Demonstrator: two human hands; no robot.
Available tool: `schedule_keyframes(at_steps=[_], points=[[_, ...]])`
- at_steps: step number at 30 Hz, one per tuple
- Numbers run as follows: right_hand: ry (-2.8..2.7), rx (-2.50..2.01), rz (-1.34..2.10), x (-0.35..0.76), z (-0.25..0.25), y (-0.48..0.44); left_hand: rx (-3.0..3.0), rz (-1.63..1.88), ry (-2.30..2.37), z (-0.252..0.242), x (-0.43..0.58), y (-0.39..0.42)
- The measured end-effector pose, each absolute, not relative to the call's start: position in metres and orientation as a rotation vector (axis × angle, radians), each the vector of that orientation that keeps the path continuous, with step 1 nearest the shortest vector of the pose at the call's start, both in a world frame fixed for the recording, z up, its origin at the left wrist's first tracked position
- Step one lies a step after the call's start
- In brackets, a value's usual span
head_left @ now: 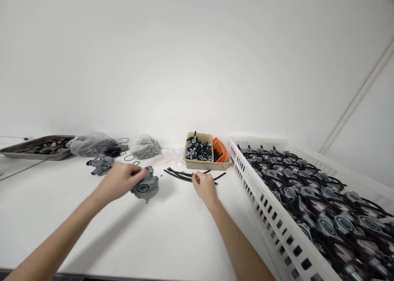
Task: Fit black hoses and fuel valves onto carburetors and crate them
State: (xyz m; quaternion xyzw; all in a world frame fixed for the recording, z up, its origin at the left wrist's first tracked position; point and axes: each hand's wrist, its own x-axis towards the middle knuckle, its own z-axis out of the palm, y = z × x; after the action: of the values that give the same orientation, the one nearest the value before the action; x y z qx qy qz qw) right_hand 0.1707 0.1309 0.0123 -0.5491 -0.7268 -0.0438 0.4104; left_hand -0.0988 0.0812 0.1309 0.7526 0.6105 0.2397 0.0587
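Observation:
My left hand (121, 180) is closed around a grey metal carburetor (147, 185), lifted above the white table, its round bore facing me. Just behind that hand lies a second carburetor (101, 165). My right hand (205, 187) is closed in a pinch at several thin black rubber hoses (177, 174) lying on the table. Hose ends stick out on both sides of its fingers; the exact grip at the fingertips is partly hidden.
On the right, a white slotted crate (267, 199) holds rows of carburetors with hoses. A beige tray (200, 165) at the back carries small black-and-metal parts and an orange basket (221, 147). Further left are plastic bags (144, 146), black rings (129, 157) and a grey tray (63, 154).

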Motion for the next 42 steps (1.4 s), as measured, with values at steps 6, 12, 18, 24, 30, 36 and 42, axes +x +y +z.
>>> schedule_keyframes(at_steps=[6, 12, 18, 24, 30, 36, 42], points=[[-1.821, -1.387, -0.116, 0.174, 0.012, 0.132, 2.586, 0.452, 1.35, 0.108, -0.023, 0.09], [-1.801, -1.369, -0.116, 0.176, 0.013, 0.134, 2.874, 0.312, 1.217, 0.096, 0.006, 0.092], [-1.796, -1.372, -0.104, 0.176, 0.014, 0.134, 2.937, 0.317, 1.198, 0.085, 0.01, 0.096], [-1.787, -1.381, -0.087, 0.176, 0.012, 0.135, 2.932, 0.351, 1.158, 0.083, 0.011, 0.094], [-1.788, -1.408, -0.061, 0.177, 0.011, 0.136, 2.72, 0.541, 1.099, 0.092, -0.002, 0.122], [-1.755, -1.382, 0.002, 0.176, 0.009, 0.135, 2.402, 0.786, 1.138, 0.058, -0.003, 0.154], [-1.726, -1.349, 0.066, 0.173, 0.005, 0.137, 2.149, 0.885, 1.073, 0.019, -0.012, 0.146]])
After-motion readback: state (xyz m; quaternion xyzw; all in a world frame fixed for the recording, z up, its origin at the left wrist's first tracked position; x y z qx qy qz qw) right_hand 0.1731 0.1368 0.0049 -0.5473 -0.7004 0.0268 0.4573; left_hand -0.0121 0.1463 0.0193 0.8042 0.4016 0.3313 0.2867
